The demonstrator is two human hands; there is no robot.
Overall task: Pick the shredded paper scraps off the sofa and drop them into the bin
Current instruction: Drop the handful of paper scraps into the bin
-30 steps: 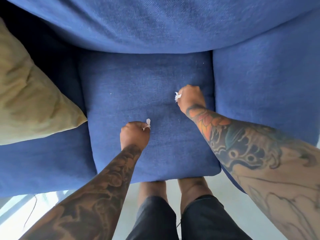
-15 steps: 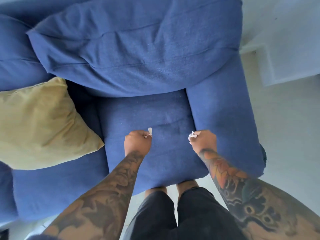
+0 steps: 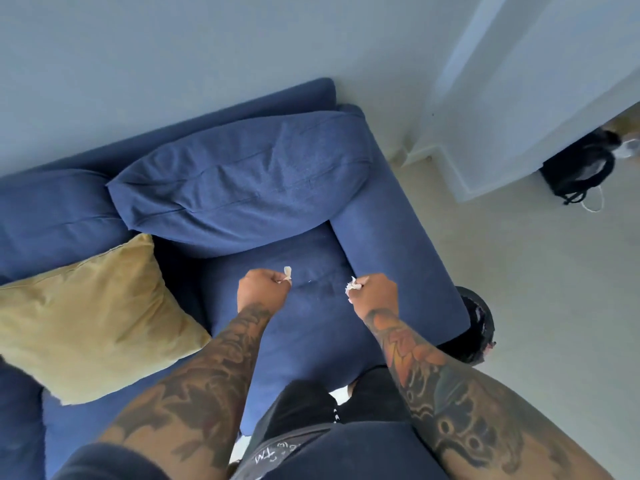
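So both fists are up over the seat of the dark blue fabric sofa (image 3: 311, 341), each clenched around some paper. The left hand (image 3: 264, 290) has its fingers curled tight on a small white shredded paper scrap (image 3: 287, 273) that sticks out the top of the fist. The right hand (image 3: 375, 295) grips a crumpled white wad of paper scraps (image 3: 352, 287) poking out on the side facing the left hand. A round black bin (image 3: 479, 327) sits on the pale floor just past the sofa's armrest, partly hidden behind it. A mustard yellow throw pillow (image 3: 93, 317) lies on the sofa seat on the far side from the bin, and a black bag (image 3: 576, 171) sits by the wall beyond the sofa.
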